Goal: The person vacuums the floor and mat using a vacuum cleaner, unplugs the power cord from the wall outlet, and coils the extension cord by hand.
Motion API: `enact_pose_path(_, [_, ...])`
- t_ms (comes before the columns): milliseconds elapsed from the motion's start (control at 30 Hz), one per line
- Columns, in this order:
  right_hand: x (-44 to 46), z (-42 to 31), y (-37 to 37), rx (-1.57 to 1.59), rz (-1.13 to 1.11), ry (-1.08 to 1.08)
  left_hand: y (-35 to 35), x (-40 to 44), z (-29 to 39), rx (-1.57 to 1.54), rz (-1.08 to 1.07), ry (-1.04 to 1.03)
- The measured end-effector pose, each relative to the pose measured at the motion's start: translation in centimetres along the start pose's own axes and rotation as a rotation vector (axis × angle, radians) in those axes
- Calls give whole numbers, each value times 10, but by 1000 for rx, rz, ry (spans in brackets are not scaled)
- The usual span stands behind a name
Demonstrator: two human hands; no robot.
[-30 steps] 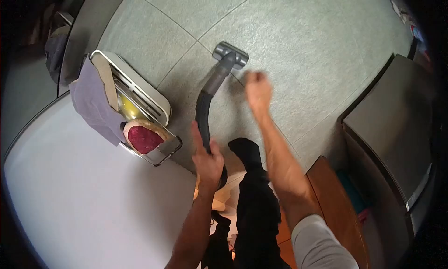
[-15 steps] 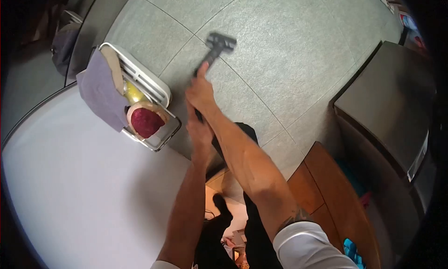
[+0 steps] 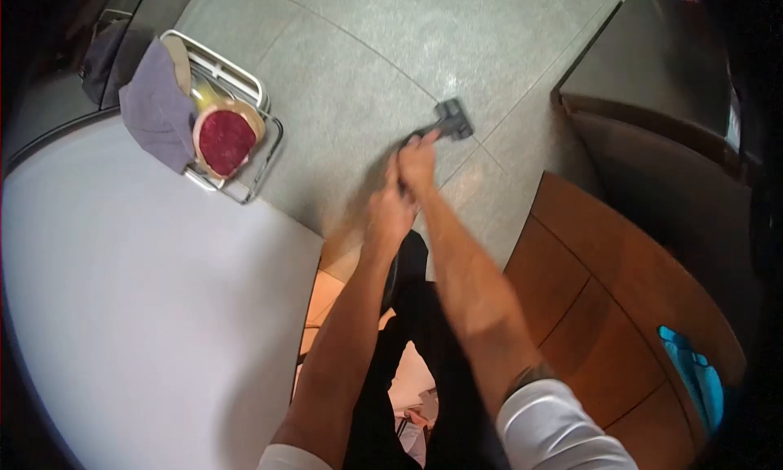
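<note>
Both hands are wrapped round the handle of a dark grey stick-like tool with a short crosswise head (image 3: 453,119), which looks like a vacuum nozzle. Higher up the handle, near the head, sits my right hand (image 3: 417,162), closed, one finger pointing along it. Just below, my left hand (image 3: 390,216) closes round the same handle, most of which the fingers hide. The head is over the grey tiled floor (image 3: 351,79); whether it touches is unclear, as motion blurs it.
At left, a white rack (image 3: 259,87) holds a purple-grey cloth (image 3: 157,111) and a round dark-red item (image 3: 227,144), beside a white tabletop (image 3: 147,307). Brown wooden furniture (image 3: 603,307) with a turquoise item (image 3: 693,372) and a dark cabinet (image 3: 644,70) stand right.
Both hands and the tool have swung to the right across the floor, and the tool's head now points more to the right. The view has shifted too.
</note>
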State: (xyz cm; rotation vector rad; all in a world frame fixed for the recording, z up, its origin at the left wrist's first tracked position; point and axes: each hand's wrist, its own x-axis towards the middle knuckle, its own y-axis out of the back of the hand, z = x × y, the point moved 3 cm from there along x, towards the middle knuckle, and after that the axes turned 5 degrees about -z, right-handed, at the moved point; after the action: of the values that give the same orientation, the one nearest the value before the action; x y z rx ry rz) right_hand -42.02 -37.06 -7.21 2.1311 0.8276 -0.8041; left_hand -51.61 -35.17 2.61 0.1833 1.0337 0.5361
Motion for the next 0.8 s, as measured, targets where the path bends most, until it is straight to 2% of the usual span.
enact_pose_path(33, [17, 7, 11, 54, 14, 121, -5, 10, 10, 95, 8, -39])
enact_pose_path(67, [3, -1, 16, 89, -31, 70, -12, 11, 14, 196, 13, -83])
enact_pose_path(133, [-38, -13, 11, 125, -98, -22, -22, -12, -27, 214, 57, -143])
enact_pose_path(167, [-66, -6, -6, 119, -129, -61, -19, -29, -52, 149, 90, -196])
enact_pose_path(200, [-81, 21, -38, -17, -91, 3, -16, -45, -77, 87, 121, -250])
enact_pose_path(267, [-117, 59, -78, 78, -206, 5, -8, -81, -92, -102, 112, -161])
enact_pose_path(300, [-121, 58, -67, 90, -198, -21, -3, -101, -87, -155, 95, -16])
enact_pose_path(333, [-122, 59, -57, 70, -197, -80, -10, -104, -82, -146, 77, 1])
enact_pose_path(367, [-117, 59, -47, 40, -199, -130, -23, -97, -69, -149, 24, -112])
enact_pose_path(400, [-106, 65, -26, 85, -39, -46, -36, -86, -56, -150, -20, -229])
enact_pose_path(433, [-88, 69, 2, 137, 119, 43, -56, -72, -47, -75, -60, -89])
enact_pose_path(467, [-59, 86, 28, 369, 74, -56, -89, -45, -52, -111, -60, -219])
enact_pose_path(500, [-31, 104, 53, 598, 57, -165, -106, -35, -25, 5, -76, -280])
enact_pose_path(533, [-27, 97, 84, 413, 38, -133, -122, -27, 0, 39, -85, -202])
enact_pose_path(567, [-25, 88, 115, 227, 29, -102, -135, -27, 11, 81, -21, -278])
enact_pose_path(633, [-29, 108, 108, 189, 48, -82, -142, -41, 0, 121, 41, -350])
enact_pose_path(700, [-37, 137, 85, 157, 93, -55, -135, -61, -29, 130, 9, -284])
enact_pose_path(767, [-62, 165, 35, 47, 332, 198, -119, -87, -65, 139, 38, -281])
enact_pose_path(800, [-93, 163, 19, 163, 172, 148, -111, -102, -91, 150, 43, -246])
